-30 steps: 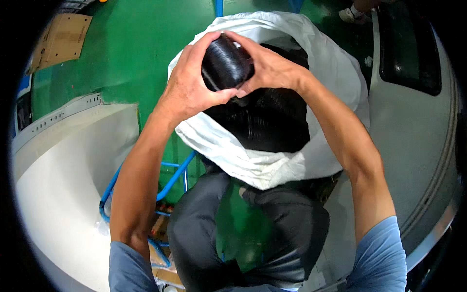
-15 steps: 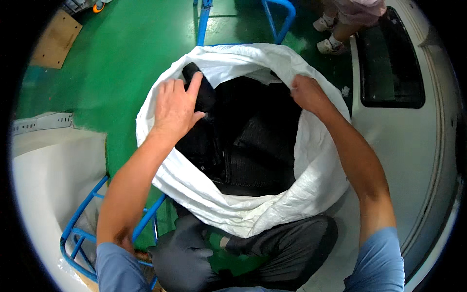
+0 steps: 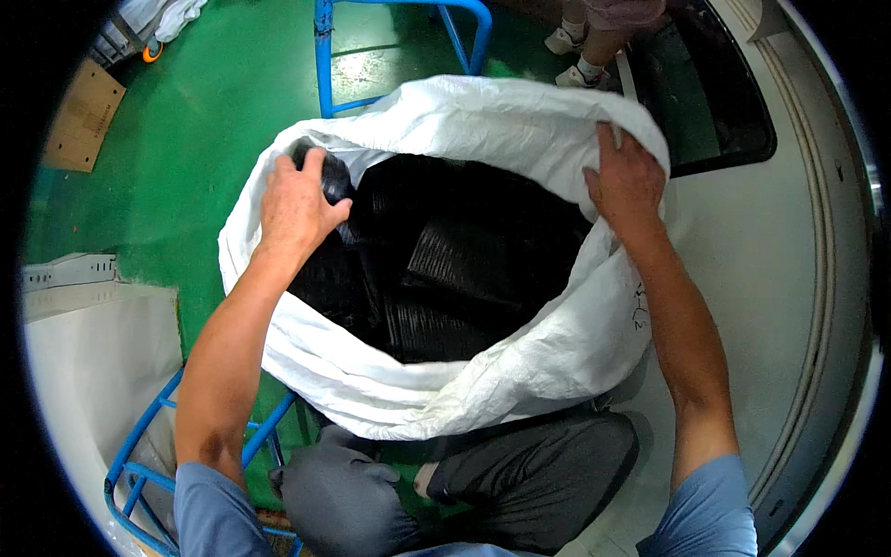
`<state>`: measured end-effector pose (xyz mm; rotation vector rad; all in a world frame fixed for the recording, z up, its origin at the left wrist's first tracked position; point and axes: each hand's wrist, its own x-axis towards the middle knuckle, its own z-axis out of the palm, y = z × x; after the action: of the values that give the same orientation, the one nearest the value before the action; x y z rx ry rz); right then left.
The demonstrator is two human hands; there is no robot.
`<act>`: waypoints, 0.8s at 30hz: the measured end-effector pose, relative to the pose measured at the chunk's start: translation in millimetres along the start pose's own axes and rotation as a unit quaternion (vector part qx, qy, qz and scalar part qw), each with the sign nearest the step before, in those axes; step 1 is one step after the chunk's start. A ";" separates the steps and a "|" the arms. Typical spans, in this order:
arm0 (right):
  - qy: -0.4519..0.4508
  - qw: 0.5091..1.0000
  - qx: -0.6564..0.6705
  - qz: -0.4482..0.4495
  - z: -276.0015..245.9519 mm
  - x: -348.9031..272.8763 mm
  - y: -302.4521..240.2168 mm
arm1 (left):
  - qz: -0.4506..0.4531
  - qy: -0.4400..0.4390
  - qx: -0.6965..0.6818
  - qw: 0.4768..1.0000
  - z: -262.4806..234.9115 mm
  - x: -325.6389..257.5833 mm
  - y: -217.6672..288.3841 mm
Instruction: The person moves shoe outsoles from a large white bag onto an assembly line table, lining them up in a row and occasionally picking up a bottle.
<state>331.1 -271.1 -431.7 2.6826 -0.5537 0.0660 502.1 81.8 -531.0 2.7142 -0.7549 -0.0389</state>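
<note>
A large white woven sack (image 3: 557, 371) stands open-mouthed between my legs, with black ribbed, folded pieces (image 3: 464, 265) inside. At the left of its mouth, my left hand (image 3: 299, 200) curls its fingers and thumb round a dark, shiny rolled bundle (image 3: 334, 179). That bundle lies against the sack's inner wall, and its lower part merges with the black contents. On the far right side, my right hand (image 3: 631, 181) is closed on the sack's raised rim, some fingertips hidden in the folds.
A blue metal frame (image 3: 325, 56) stands beyond the sack, another blue tubular frame (image 3: 148, 473) at lower left. Along the right runs a pale panel with a dark window (image 3: 715, 102). Another person's legs (image 3: 585, 56) show at the top. A brown board (image 3: 85, 116) is far left.
My right hand has pulled the sack's rim outward to the right, widening its mouth. My left hand, still on the dark bundle, sits farther left in view. The view has shifted somewhat.
</note>
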 end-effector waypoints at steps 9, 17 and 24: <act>0.186 0.980 -0.008 -0.067 -36.2 32.4 -38.4 | 0.012 -0.080 0.221 0.972 -26.5 -21.6 7.2; -0.329 0.929 -0.061 -0.160 14.9 6.6 -91.8 | 0.199 -0.218 0.026 0.955 13.3 47.3 104.1; -0.369 0.925 -0.030 -0.091 13.1 10.0 -54.6 | 0.069 -0.172 -0.239 0.953 100.1 104.4 138.1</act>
<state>361.1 -234.0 -462.9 2.6200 -0.4907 -1.0274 512.0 -112.8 -576.3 2.2081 -0.8931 -0.5960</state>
